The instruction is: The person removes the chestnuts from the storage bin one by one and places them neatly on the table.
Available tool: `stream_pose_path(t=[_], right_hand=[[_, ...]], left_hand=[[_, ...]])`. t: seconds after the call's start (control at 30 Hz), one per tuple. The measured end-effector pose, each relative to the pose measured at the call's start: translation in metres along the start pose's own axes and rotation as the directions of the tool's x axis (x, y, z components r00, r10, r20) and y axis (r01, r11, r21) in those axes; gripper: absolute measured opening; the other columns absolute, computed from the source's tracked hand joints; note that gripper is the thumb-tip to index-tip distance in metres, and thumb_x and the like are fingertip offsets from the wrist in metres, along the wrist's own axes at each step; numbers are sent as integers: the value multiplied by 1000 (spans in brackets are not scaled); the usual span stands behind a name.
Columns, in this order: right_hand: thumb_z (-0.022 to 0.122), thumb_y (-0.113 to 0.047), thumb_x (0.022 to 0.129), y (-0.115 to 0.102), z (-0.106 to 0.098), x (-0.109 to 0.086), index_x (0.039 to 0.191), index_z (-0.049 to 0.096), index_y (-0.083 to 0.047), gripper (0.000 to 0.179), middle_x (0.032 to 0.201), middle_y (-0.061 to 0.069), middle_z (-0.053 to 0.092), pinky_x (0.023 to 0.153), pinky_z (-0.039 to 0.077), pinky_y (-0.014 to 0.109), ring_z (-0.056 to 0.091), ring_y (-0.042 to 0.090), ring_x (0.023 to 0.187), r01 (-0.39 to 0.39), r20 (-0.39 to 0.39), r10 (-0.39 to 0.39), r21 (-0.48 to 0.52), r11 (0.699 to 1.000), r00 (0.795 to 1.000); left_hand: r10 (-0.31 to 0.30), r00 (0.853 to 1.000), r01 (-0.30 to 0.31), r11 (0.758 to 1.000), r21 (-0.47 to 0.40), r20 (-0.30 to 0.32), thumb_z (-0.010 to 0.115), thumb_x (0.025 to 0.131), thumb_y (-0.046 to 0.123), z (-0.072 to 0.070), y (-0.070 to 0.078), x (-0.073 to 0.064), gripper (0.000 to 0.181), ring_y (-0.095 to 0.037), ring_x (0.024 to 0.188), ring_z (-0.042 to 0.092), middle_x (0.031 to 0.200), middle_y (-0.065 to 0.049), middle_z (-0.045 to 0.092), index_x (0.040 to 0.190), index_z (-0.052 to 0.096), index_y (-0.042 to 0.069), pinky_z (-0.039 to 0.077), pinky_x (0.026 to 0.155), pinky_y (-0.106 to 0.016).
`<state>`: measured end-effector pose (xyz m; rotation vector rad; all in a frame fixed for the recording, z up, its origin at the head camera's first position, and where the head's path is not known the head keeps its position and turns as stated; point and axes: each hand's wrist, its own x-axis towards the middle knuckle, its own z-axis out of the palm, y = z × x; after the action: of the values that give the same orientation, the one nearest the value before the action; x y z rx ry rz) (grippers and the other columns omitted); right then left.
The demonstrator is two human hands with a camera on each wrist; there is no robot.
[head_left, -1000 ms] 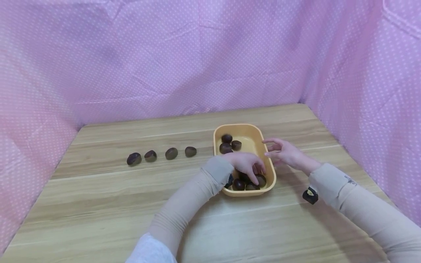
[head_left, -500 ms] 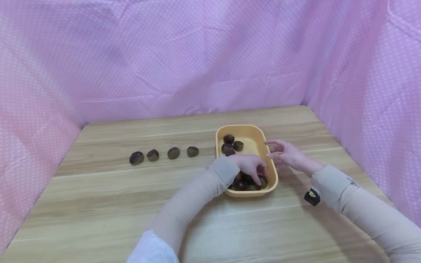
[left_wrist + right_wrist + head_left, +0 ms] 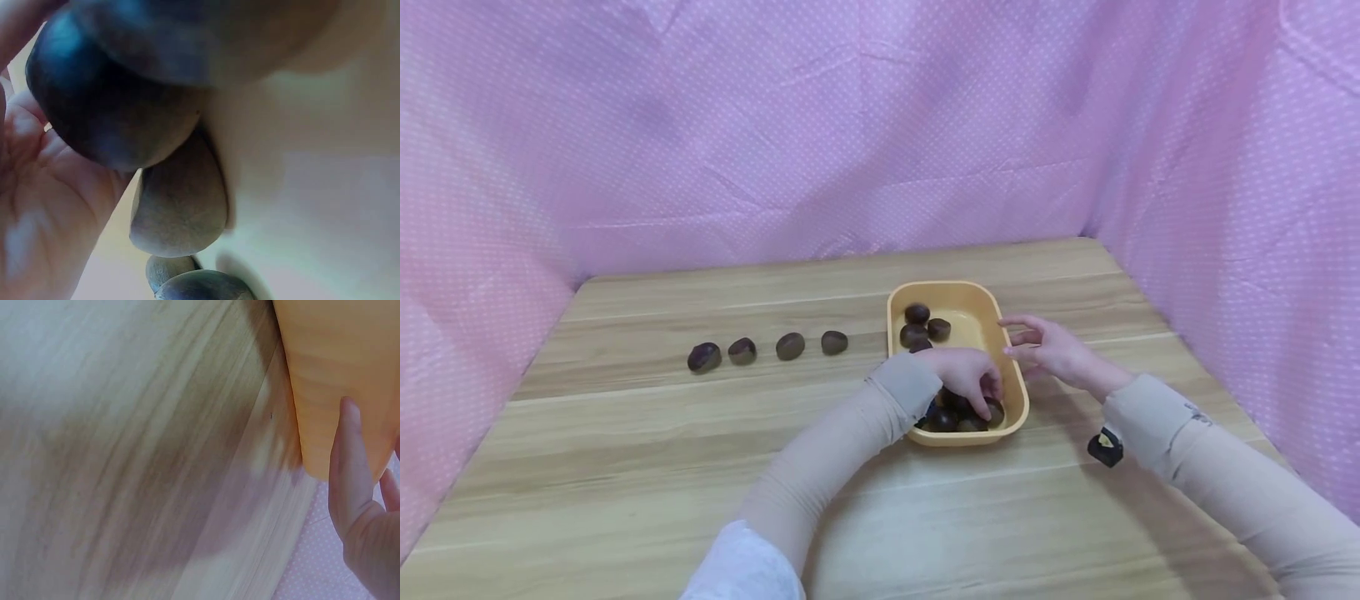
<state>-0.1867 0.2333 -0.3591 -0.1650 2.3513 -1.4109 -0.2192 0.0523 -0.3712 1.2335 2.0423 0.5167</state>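
Observation:
My left hand (image 3: 966, 377) reaches down into a yellow-orange tray (image 3: 943, 287), its thumb and curled fingers around a chestnut (image 3: 995, 412) at the tray's right near corner. The fingertips are partly hidden. Several dark brown chestnuts (image 3: 943, 419) lie beside it near the front wall. In the left wrist view, a chestnut (image 3: 112, 106) looms close in front of the palm (image 3: 47, 200), with a further chestnut (image 3: 181, 206) below it. My right hand (image 3: 1054, 350) is at the tray's outer right wall, fingers extended and touching the side or close to it.
A loose row of several chestnuts (image 3: 790, 347) lies on the wooden table (image 3: 625, 467) left of the tray. More chestnuts (image 3: 914, 336) sit at the tray's far left. Pink dotted cloth (image 3: 820, 125) hangs behind and at both sides.
Both hands hold nearly the same places; the left hand stays low in the tray around the chestnut. The whole view shifts slightly as the head moves. The row of chestnuts is unchanged.

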Motion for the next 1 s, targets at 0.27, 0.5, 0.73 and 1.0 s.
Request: stream_pose_path(t=[0.27, 0.5, 0.73, 1.0], right_hand=[[56, -8, 93, -2, 2, 2, 146, 28, -3, 60, 131, 37, 44, 78, 57, 43, 63, 30, 99, -18, -1, 18, -11, 1000, 1000], [56, -6, 93, -2, 1, 2, 145, 27, -1, 60, 131, 38, 43, 79, 57, 43, 65, 25, 91, -20, 3, 20, 14, 1000, 1000], [55, -6, 93, -1, 1, 2, 146, 26, -1, 60, 132, 38, 42, 78, 57, 42, 64, 22, 92, -16, 10, 15, 36, 999, 1000], [55, -5, 93, 0, 0, 2, 145, 28, -2, 59, 130, 37, 44, 79, 56, 43, 64, 25, 94, -17, 0, 17, 5, 1000, 1000]], left_hand=[[10, 999, -8, 999, 48, -38, 76, 80, 17, -6, 1, -8, 28, -5, 87, 55, 98, 0, 67, 105, 69, 6, 41, 79, -11], [31, 998, -30, 999, 16, -60, 76, 79, 16, -10, 2, -11, 28, -6, 87, 58, 98, -1, 68, 104, 68, 5, 43, 78, -11], [71, 995, -75, 996, -52, -75, 76, 80, 13, -14, 4, -15, 28, -7, 88, 61, 99, -5, 68, 104, 67, 3, 46, 79, -11], [90, 990, -96, 994, -53, -108, 76, 79, 12, -17, 10, -21, 26, -10, 88, 63, 98, -3, 68, 103, 67, 5, 47, 76, -13]])
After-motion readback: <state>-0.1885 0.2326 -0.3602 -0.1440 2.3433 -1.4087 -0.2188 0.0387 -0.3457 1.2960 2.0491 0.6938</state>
